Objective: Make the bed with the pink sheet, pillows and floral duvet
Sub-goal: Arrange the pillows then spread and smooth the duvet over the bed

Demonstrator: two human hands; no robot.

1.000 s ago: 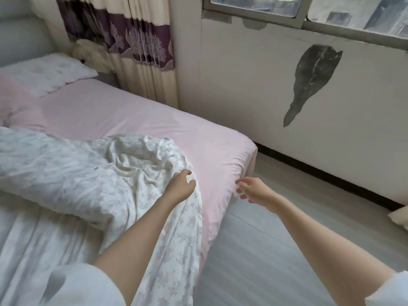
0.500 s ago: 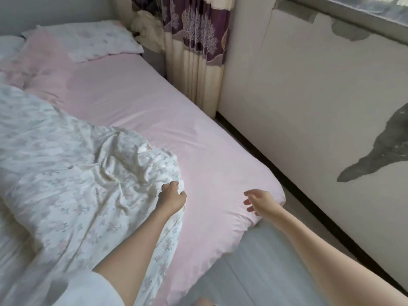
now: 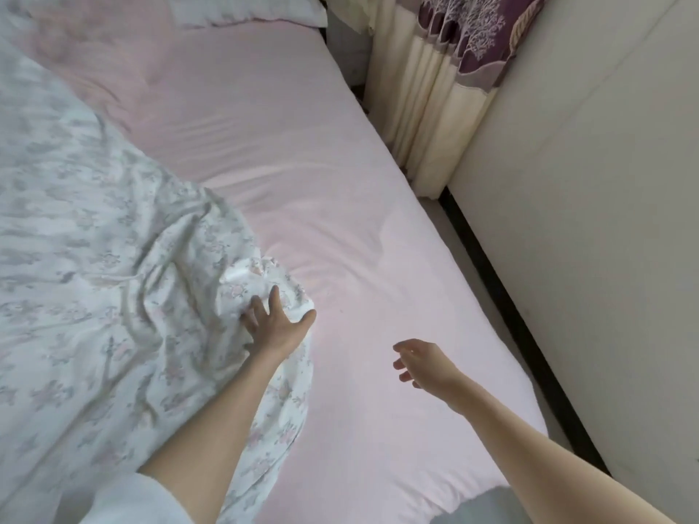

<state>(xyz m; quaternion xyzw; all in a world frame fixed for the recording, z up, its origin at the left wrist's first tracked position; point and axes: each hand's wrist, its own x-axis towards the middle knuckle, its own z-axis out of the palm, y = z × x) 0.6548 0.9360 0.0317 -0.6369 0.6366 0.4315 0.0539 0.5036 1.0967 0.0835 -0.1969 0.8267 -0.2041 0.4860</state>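
1. Left hand (image 3: 274, 327) first: I have it spread flat, fingers splayed, on the bunched corner of the floral duvet (image 3: 94, 266). It presses on the cloth rather than pinching it, which I judge to be a way of pinning the corner down or feeling for its edge before I pull it across.

2. Right hand (image 3: 418, 363) hovers open over the bare part of the pink sheet (image 3: 321, 153), fingers loosely curled and holding nothing. I keep it free there, I think, so it can take a second hold on the duvet's edge or smooth the sheet.

3. That duvet lies heaped and creased over the left side of the bed, its corner ending near the middle, with one edge trailing toward the foot beside my left forearm. Spreading it is not yet done.

4. Beyond it, the sheet is already stretched over the mattress, fairly smooth with a few shallow ripples, and wraps down over the right edge.

5. One pillow (image 3: 249, 11) sits at the head of the bed, only partly in view at the top.

6. Outward again: a narrow strip of floor runs between the bed and a pale wall (image 3: 605, 221) with a dark skirting, and a cream-and-purple curtain (image 3: 446, 81) hangs down in the corner by the bed's head.
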